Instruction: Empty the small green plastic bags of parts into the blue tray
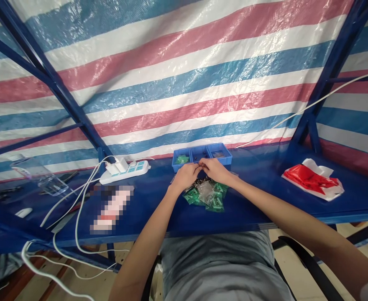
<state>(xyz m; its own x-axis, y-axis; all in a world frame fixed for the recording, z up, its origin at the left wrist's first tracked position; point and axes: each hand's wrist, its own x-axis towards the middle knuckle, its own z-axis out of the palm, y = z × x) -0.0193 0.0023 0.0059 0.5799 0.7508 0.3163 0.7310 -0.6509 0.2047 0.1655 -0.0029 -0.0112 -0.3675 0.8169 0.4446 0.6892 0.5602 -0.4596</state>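
Note:
My left hand [187, 175] and my right hand [214, 169] meet at the fingertips, just in front of a blue three-part bin [199, 154]. Both are closed in a pinch; whatever lies between the fingers is too small to make out. The bin's left compartment holds small green packets [182, 159], the middle one dark bits, and the right one a few small things. Below my hands on the blue table is a pile of green packets [215, 202], with a clear plastic bag [206, 191] on top. Small brass-and-dark parts [198, 183] lie partly hidden under my hands.
At the left stand a white power strip [126, 172] with plugged-in adapters, trailing white cables [79, 209] and a clear plastic bottle [50, 182]. A red and white packet [312, 179] lies at the right. Blue metal posts [74, 110] and striped sheeting [196, 79] close off the back.

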